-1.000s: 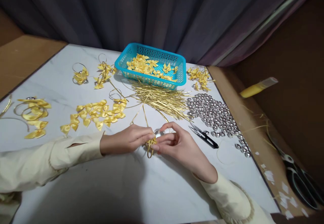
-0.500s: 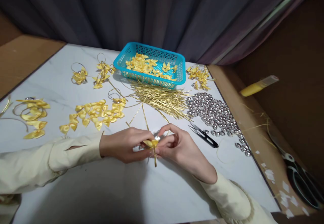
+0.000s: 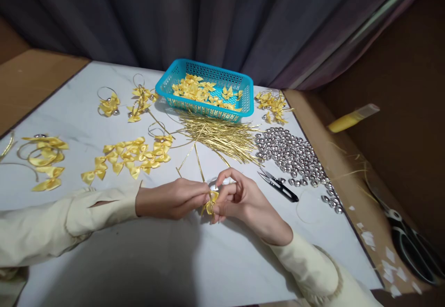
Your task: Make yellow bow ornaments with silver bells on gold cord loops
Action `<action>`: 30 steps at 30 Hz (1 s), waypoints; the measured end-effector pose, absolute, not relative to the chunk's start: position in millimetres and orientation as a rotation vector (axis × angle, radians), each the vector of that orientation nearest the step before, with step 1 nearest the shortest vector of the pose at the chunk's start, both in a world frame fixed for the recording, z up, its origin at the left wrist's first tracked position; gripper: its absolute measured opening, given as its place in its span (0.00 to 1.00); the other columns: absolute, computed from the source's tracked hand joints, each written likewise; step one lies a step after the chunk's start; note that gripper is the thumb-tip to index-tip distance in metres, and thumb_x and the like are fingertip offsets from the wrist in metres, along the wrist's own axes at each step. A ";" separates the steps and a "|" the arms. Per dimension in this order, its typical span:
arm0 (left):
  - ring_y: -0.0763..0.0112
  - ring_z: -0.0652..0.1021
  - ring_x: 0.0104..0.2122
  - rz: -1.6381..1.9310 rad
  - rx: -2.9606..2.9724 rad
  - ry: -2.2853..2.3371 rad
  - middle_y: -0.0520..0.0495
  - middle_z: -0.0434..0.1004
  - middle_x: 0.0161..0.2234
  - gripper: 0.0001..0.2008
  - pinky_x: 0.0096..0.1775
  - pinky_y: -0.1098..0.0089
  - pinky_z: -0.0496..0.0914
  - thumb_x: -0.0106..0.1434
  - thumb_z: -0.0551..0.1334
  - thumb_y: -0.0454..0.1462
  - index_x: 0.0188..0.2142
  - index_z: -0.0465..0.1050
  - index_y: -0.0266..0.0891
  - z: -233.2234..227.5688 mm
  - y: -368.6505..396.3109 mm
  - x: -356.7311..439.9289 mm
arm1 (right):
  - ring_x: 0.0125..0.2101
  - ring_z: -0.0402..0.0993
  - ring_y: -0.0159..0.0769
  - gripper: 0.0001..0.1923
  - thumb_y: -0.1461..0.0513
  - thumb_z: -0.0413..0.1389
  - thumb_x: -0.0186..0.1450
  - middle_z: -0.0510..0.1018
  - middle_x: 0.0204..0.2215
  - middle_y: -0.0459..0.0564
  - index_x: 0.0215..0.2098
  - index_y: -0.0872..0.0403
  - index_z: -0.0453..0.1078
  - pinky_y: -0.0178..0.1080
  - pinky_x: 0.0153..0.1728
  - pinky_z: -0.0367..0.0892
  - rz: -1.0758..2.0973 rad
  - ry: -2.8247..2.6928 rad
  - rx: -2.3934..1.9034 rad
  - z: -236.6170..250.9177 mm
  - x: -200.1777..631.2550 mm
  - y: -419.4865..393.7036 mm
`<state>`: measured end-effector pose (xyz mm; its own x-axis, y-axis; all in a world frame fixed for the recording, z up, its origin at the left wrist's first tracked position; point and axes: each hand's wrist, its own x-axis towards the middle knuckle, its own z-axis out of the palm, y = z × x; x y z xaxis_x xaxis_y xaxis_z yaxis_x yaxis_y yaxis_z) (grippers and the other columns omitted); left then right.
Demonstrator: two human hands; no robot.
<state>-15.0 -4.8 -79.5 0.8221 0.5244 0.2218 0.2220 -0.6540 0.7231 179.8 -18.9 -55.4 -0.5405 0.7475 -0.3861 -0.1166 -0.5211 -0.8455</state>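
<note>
Before the blue basket (image 3: 219, 74), our left fingers (image 3: 200, 199) and right fingers (image 3: 224, 208) together grip a glossy yellow bow (image 3: 215, 197). A gold tie (image 3: 211, 200) crosses it.

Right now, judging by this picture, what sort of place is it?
Likely a handicraft workspace: yellow bows, a heap of gold ties and black-handled snips lie out together.

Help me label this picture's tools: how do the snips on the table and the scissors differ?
The snips look clearly smaller than the scissors. The snips have a slim, slotted black body, while the scissors have large looped handles. The snips lie on the white tabletop beside the metal beads; the scissors are off it, at the right. Both show black grips, and neither is being held.
</note>
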 end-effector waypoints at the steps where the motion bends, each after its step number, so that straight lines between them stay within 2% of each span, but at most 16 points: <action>1: 0.76 0.66 0.22 0.555 2.274 0.556 0.53 0.65 0.24 0.12 0.25 0.77 0.61 0.70 0.43 0.34 0.30 0.58 0.40 -79.9 -5.0 -15.0 | 0.19 0.74 0.29 0.21 0.64 0.67 0.50 0.74 0.16 0.37 0.34 0.52 0.59 0.31 0.22 0.67 2.105 -1.084 -1.036 -55.7 180.1 -18.0; 9: 0.75 0.65 0.21 0.607 2.257 0.625 0.54 0.62 0.22 0.12 0.25 0.76 0.58 0.68 0.45 0.33 0.27 0.57 0.40 -81.3 -5.3 -15.0 | 0.22 0.74 0.28 0.24 0.64 0.68 0.48 0.76 0.21 0.39 0.36 0.52 0.59 0.32 0.28 0.68 2.059 -1.124 -1.037 -60.4 181.8 -17.1; 16: 0.76 0.61 0.19 0.617 2.233 0.606 0.56 0.57 0.20 0.13 0.23 0.76 0.56 0.66 0.47 0.33 0.25 0.54 0.41 -80.7 -5.3 -13.6 | 0.21 0.74 0.28 0.23 0.62 0.67 0.49 0.76 0.19 0.40 0.37 0.53 0.60 0.32 0.26 0.67 2.101 -1.189 -1.050 -59.2 181.0 -17.7; 24: 0.77 0.68 0.22 0.610 2.158 0.564 0.53 0.67 0.24 0.09 0.27 0.79 0.61 0.67 0.47 0.31 0.30 0.60 0.39 -84.2 -5.8 -16.2 | 0.22 0.74 0.29 0.22 0.60 0.67 0.51 0.78 0.20 0.42 0.37 0.53 0.60 0.33 0.26 0.69 2.145 -1.150 -1.060 -57.5 181.5 -16.0; 30: 0.78 0.67 0.22 0.571 2.083 0.611 0.54 0.66 0.23 0.11 0.27 0.79 0.61 0.67 0.48 0.32 0.28 0.60 0.38 -85.2 -5.5 -16.2 | 0.21 0.74 0.28 0.21 0.61 0.66 0.52 0.79 0.20 0.44 0.37 0.53 0.59 0.32 0.26 0.69 2.134 -1.142 -1.045 -56.6 182.2 -16.0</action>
<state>-16.2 -5.5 -85.2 0.7746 0.6090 0.1709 0.2110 -0.5035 0.8378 182.2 -16.0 -56.6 -0.5805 0.7136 -0.3922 -0.0700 -0.5236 -0.8491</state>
